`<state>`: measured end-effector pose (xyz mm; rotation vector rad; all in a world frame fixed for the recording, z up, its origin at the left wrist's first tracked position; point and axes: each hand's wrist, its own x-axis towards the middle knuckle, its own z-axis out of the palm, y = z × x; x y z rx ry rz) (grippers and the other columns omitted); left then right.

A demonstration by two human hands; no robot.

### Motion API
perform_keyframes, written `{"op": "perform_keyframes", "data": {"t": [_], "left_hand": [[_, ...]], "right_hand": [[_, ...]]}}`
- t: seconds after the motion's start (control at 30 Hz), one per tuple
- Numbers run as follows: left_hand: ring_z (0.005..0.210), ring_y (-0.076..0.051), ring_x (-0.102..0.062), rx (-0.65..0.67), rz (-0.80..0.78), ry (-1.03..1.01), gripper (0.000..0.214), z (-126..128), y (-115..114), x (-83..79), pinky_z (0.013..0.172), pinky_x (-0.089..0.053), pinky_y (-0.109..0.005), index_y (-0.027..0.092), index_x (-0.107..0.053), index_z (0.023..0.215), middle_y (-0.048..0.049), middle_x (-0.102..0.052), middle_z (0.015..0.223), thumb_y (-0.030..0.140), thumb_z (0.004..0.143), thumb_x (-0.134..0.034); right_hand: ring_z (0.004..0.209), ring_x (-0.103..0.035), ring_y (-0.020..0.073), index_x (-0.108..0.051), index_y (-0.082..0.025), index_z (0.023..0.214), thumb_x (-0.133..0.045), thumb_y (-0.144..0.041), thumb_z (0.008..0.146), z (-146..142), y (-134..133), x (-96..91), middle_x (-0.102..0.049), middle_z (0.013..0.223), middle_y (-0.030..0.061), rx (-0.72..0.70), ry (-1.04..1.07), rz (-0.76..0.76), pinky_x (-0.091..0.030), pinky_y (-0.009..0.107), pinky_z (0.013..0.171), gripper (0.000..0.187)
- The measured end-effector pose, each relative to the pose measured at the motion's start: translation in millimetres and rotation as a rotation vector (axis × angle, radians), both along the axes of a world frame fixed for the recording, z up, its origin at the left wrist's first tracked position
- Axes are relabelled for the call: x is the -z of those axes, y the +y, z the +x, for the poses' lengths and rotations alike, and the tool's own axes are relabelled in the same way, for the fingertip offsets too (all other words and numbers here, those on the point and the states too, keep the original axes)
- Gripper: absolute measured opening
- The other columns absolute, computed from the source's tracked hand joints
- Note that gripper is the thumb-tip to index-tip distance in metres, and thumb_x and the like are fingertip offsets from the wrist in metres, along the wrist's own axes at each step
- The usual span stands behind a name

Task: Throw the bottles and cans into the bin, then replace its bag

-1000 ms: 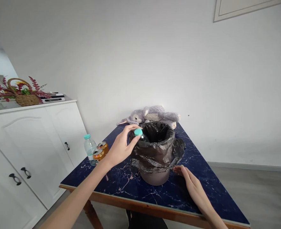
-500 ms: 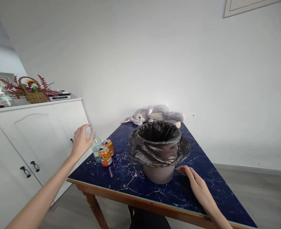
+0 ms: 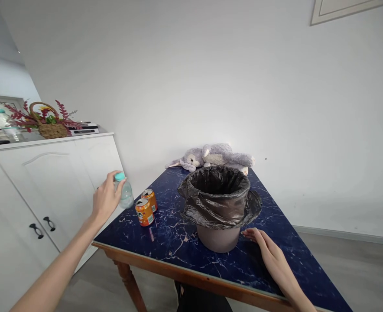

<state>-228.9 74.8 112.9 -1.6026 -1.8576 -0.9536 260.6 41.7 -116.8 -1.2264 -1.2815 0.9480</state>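
My left hand [image 3: 107,196] grips a clear plastic bottle [image 3: 126,195] near its teal cap, holding it tilted at the table's left edge. Two orange drink cans [image 3: 145,212] stand upright just right of the bottle, one behind the other. Resting beside the base of a grey-brown trash can [image 3: 218,239], my right hand [image 3: 265,248] lies with its fingers stretched out; whether the fingertips touch the can I cannot tell. A black trash bag [image 3: 215,210] lines the can and is folded over its rim.
The blue marble-patterned table [image 3: 175,255] has a wooden edge. A plush rabbit [image 3: 211,157] lies at its far end by the wall. On the left, a white cabinet [image 3: 55,182] carries a flower basket [image 3: 52,130] and another bottle [image 3: 8,123].
My left hand has closed on the bottle by its top and lifted it up and to the left, away from the cans. My right hand stays beside the trash can.
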Motion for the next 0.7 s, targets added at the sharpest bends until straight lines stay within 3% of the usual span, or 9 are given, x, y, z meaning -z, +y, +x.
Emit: {"op": "perform_keyframes", "data": {"t": [0.07,0.13,0.27,0.33,0.43,0.57,0.7], "left_hand": [[0.114,-0.029,-0.075,0.126,0.234,-0.008,0.042,23.9,-15.7,-21.7,0.097,-0.059,-0.045,0.021,-0.054,0.14,-0.0105,-0.076,0.128,0.042,0.104,-0.058],[0.124,-0.025,-0.071,0.353,0.48,-0.085,0.046,57.3,-31.1,-44.9,0.101,-0.06,-0.042,0.022,-0.051,0.145,-0.0099,-0.073,0.135,0.039,0.103,-0.064],[0.124,-0.024,-0.072,0.787,0.664,-0.22,0.04,137.4,-53.2,-82.0,0.105,-0.062,-0.046,0.022,-0.056,0.138,-0.0098,-0.075,0.13,0.038,0.104,-0.068],[0.124,-0.023,-0.072,0.971,0.558,-0.234,0.034,172.9,-54.4,-88.7,0.108,-0.061,-0.046,0.025,-0.058,0.134,-0.008,-0.074,0.13,0.036,0.103,-0.069],[0.128,-0.025,-0.07,1.109,0.262,-0.27,0.03,211.1,-43.1,-79.8,0.109,-0.061,-0.046,0.026,-0.058,0.131,-0.008,-0.074,0.131,0.036,0.105,-0.066],[0.129,-0.027,-0.069,1.19,-0.111,-0.313,0.033,235.3,-24.1,-50.3,0.11,-0.06,-0.047,0.024,-0.057,0.133,-0.011,-0.073,0.136,0.039,0.105,-0.064],[0.129,-0.027,-0.068,1.119,-0.418,-0.093,0.032,238.6,-22.4,-36.9,0.112,-0.055,-0.047,0.03,-0.063,0.136,-0.0061,-0.07,0.143,0.044,0.108,-0.056]], "right_hand": [[0.129,-0.066,0.0333,-0.075,-0.024,0.115,-0.048,-0.078,0.096,0.6,0.2,0.5,-0.075,0.133,0.0118,-0.006,-0.006,-0.006,-0.044,0.042,0.118,0.063],[0.128,-0.066,0.0334,-0.076,-0.024,0.115,-0.048,-0.078,0.097,1.3,0.5,1.0,-0.075,0.132,0.0119,-0.004,-0.008,-0.003,-0.044,0.042,0.118,0.063],[0.125,-0.068,0.0336,-0.077,-0.025,0.111,-0.049,-0.077,0.096,1.5,1.3,1.1,-0.077,0.127,0.011,0.011,-0.008,0.017,-0.047,0.042,0.116,0.062],[0.124,-0.069,0.0335,-0.077,-0.025,0.11,-0.049,-0.077,0.096,1.2,1.5,0.6,-0.077,0.126,0.0109,0.013,-0.008,0.024,-0.048,0.042,0.115,0.062],[0.123,-0.069,0.0332,-0.077,-0.024,0.111,-0.049,-0.077,0.096,1.0,1.3,0.2,-0.077,0.126,0.011,0.013,-0.005,0.027,-0.05,0.041,0.113,0.062],[0.124,-0.07,0.032,-0.076,-0.024,0.113,-0.048,-0.074,0.099,1.5,2.2,1.9,-0.077,0.127,0.0107,0.004,-0.004,0.027,-0.05,0.039,0.112,0.06],[0.124,-0.07,0.0305,-0.075,-0.024,0.116,-0.046,-0.072,0.101,2.3,4.6,4.8,-0.077,0.129,0.0098,-0.009,0.011,0.042,-0.049,0.037,0.112,0.057]]}}
